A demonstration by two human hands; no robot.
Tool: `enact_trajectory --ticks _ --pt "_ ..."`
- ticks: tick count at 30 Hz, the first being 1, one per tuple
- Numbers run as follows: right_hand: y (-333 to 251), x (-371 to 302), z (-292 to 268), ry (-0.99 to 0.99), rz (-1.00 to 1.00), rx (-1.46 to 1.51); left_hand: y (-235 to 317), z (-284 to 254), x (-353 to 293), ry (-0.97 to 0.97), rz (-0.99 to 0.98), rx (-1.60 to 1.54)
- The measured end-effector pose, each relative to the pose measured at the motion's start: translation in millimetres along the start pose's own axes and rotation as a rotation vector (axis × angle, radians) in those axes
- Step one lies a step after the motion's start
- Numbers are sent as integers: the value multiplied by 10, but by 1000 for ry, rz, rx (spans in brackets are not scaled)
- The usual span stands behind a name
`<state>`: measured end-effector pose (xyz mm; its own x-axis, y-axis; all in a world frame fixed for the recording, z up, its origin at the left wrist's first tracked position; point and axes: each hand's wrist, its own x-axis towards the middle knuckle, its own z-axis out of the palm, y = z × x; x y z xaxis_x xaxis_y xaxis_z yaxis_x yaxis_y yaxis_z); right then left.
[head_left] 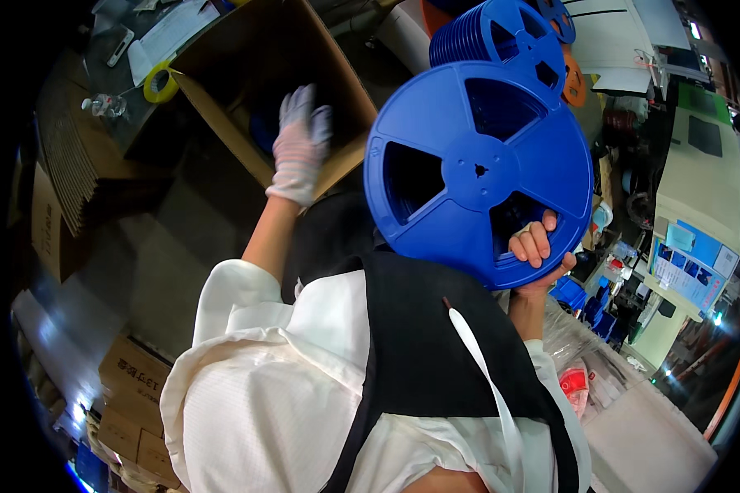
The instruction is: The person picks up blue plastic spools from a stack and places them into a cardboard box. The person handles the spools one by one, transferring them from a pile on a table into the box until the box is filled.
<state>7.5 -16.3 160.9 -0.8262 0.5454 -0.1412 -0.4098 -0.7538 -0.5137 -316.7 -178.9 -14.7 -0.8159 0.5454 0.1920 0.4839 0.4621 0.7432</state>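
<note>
My left hand (298,152), in a pale knitted glove, reaches over the near edge of an open cardboard box (219,119). Its fingers are stretched out with nothing visible in them. Inside the box, partly hidden by shadow and the glove, is something blue (263,129). My bare right hand (536,247) grips a stack of large blue plastic reels (478,172) in front of my chest. The fingers hook through a window near the rim, and the thumb side is behind it. The front reel faces up, showing its hub and cut-out windows; how many lie behind is hidden.
More blue reels (501,37) stand beyond the held stack, beside orange ones (574,80). At the far left, a dark table (111,82) holds yellow tape (160,81) and a clear bottle (104,105). Folded cardboard (66,156) leans at left; a pale machine (703,185) stands right.
</note>
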Motion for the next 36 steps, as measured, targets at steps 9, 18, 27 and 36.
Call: enact_trajectory --ticks 9,18,27,36 --pt "171 97 191 59 96 -122 1717 -100 -442 -444 749 -484" --pt "155 46 128 113 -1 -40 258 -326 -683 -716 785 -140" --pt "104 60 61 182 -19 -57 306 -344 -670 -675 909 -19" --pt "80 144 24 359 -25 -210 324 -1083 -471 -515 -569 -1486"
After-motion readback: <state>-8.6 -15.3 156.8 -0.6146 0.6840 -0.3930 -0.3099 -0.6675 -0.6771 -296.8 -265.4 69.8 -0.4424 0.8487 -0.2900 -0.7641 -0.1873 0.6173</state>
